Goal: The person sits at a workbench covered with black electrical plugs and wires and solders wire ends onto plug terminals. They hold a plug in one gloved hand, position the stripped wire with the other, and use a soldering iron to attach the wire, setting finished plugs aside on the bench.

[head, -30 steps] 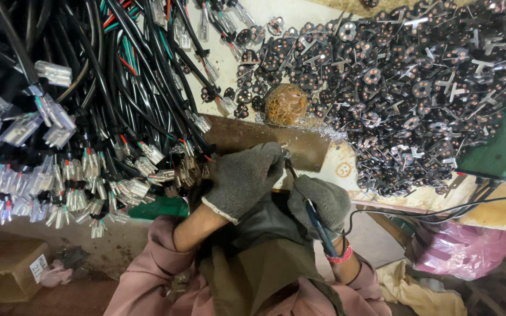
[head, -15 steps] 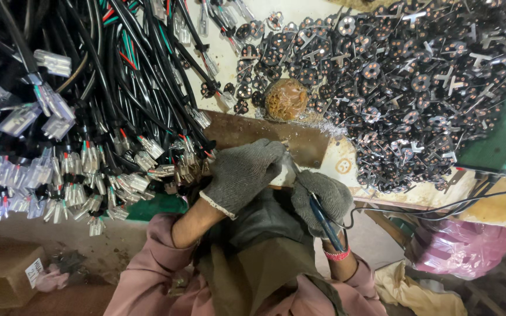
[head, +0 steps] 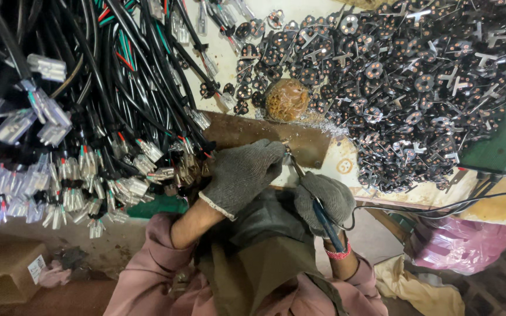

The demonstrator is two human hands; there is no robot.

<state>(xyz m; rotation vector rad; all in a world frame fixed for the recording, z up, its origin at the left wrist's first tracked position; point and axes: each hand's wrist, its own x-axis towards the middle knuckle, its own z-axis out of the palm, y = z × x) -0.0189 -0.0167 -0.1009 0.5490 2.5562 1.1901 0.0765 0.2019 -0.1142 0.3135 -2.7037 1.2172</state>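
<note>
My left hand (head: 242, 174), in a grey knit glove, is closed at the near edge of a brown metal plate (head: 308, 143) and pinches something small against it; what it pinches is hidden by the fingers. My right hand (head: 323, 199), also gloved, grips a thin tool with a blue handle (head: 327, 221) like a pen, its metal tip (head: 293, 159) pointing up to the left hand's fingertips. The two hands almost touch.
A thick bundle of black cables with clear plastic connectors (head: 83, 117) fills the left. A heap of small dark metal parts with copper dots (head: 405, 82) covers the white bench to the right. A brown ball (head: 287, 100) sits behind the plate. A pink bag (head: 458, 251) lies lower right.
Both hands stay at the plate's near edge, working together. The view has shifted slightly; the tool tip remains at the left fingertips.
</note>
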